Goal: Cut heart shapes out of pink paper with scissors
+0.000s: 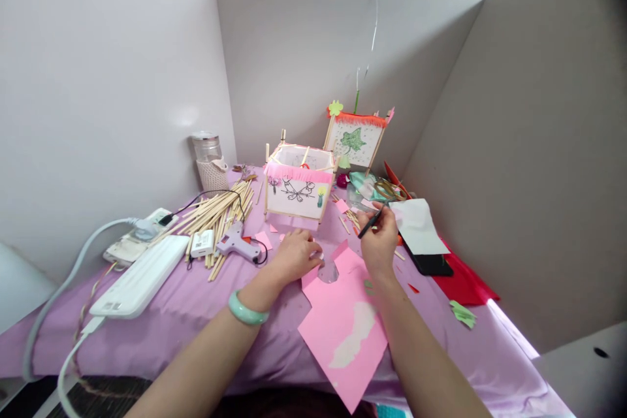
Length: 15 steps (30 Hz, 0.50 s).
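A black pen (pixel 369 225) is held in my right hand (pixel 379 245), tilted with its lower end to the left, above the table. My left hand (pixel 298 253) is at the upper left edge of a pink sheet of paper (pixel 337 317), its fingers curled and pinched beside a small pale bit I cannot make out. The pink sheet has cut edges, a round greyish patch near its top, and a pale irregular patch lower down. Behind my hands stands a stick-framed paper lantern (pixel 298 199) with a pink fringe and drawings on its side.
Left of me lie wooden sticks (pixel 220 212), a lilac glue gun (pixel 238 243), a white power bank (pixel 140 277) and cables. A jar (pixel 210 160) stands behind them. Another lantern (pixel 355 138), scissors (pixel 390 191), white paper (pixel 420 227) and red sheets (pixel 465 282) are farther right. Grey panels enclose the table.
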Available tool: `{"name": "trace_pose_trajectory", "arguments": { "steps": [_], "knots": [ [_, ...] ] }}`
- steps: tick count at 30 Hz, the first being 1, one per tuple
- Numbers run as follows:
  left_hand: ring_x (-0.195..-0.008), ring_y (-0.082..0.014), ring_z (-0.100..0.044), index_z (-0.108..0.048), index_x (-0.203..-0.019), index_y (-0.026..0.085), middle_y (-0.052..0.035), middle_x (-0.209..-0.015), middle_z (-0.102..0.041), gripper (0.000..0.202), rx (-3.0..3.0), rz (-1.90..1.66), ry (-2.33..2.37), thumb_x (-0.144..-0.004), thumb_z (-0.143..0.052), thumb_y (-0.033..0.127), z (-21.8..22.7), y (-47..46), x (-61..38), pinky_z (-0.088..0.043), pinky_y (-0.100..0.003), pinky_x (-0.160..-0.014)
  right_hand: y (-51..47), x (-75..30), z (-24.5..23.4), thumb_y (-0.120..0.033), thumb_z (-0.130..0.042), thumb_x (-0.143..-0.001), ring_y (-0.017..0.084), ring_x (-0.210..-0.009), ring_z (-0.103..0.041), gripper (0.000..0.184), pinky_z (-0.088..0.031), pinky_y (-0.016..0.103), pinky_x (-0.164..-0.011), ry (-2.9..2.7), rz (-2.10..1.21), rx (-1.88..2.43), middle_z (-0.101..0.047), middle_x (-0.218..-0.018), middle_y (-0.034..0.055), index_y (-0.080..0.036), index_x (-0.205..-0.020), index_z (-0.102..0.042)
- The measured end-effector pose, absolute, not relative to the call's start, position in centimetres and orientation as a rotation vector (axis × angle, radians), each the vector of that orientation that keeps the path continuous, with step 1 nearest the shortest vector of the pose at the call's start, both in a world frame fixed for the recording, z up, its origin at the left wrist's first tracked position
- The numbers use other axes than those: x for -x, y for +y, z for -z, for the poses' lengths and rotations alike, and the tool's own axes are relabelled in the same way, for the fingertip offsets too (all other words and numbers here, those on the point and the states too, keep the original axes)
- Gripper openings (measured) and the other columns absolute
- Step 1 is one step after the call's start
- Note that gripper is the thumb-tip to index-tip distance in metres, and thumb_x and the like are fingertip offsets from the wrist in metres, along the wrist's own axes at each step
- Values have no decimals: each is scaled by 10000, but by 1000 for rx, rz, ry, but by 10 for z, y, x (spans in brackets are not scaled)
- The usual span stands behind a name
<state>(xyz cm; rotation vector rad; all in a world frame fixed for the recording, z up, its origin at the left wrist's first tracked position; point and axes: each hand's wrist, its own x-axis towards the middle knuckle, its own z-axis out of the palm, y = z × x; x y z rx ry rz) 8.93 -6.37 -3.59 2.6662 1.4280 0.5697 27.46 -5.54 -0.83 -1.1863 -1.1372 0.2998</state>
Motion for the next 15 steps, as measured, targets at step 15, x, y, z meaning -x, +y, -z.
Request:
{"name": "trace_pose_trajectory", "arguments": {
  "steps": [15],
  "knots": [
    [-747,-213,-600,-678,-761,167,-99,-794,-680,259,-2406,-795,1600,-839,-431,173,21,-69,-89,-368,-308,-668,-52,-355,13,-350,-564,-787,275,-891,-645,521,-413,333,-709,-1938,-76,2162,-692,-1004,132,-165,-1270,-498]
  ]
}}
